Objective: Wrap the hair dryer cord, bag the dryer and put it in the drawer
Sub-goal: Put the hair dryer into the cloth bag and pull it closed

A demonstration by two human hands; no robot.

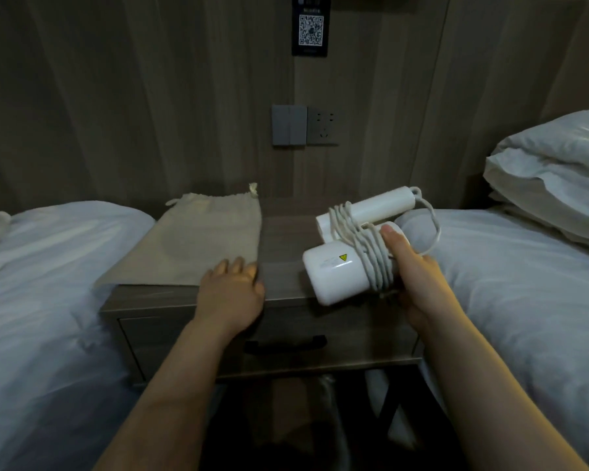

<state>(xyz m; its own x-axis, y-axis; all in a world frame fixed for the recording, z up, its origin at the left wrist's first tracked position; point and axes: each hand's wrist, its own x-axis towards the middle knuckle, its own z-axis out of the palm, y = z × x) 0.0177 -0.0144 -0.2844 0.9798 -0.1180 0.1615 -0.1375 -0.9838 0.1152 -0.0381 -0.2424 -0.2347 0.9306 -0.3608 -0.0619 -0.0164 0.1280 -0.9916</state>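
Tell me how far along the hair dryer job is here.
Done: the cord is coiled round the hair dryer, apart from one loose loop by the handle. In hand: the right hand grips the dryer over the coils, while the left hand touches the near corner of the cloth bag lying flat on the nightstand. Left: bagging the dryer and opening the shut drawer to stow it.

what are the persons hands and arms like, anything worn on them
The left hand and right hand are bare: no gloves, and no ring, watch or bracelet shows. The left forearm and right forearm are uncovered down to the bottom edge of the picture, so no sleeve is in view. No markings can be made out in the dim light.
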